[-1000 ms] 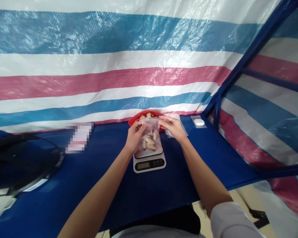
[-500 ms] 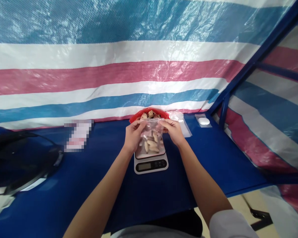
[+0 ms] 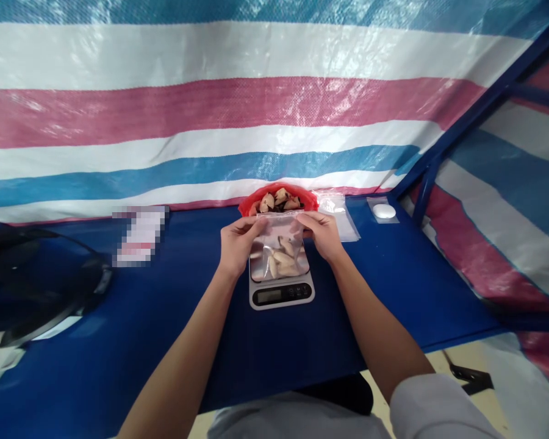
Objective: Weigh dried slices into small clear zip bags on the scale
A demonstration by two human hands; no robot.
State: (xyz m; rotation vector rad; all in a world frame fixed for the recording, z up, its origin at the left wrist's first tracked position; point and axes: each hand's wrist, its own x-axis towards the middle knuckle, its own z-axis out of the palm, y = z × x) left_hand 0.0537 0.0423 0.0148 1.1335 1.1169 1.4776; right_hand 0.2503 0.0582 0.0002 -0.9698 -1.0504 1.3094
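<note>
My left hand and my right hand pinch the two top corners of a clear zip bag. Several pale, elongated pieces lie in the bottom of the bag; I cannot tell what kind they are. Under the bag is a white kitchen scale with a dark display strip at its front; whether the bag rests on its plate I cannot tell. Just behind the hands sits a red bag, its mouth spread, full of brownish-cream chunks.
Flat clear bags lie right of the red bag. Farther right is a white rounded object on a small clear bag. A black round object stands at the left of the blue table. A striped sheet hangs behind.
The view has tilted down and shifted slightly. Both hands still grip the zip bag, now spread a little wider apart, and more of the red bag shows behind.
</note>
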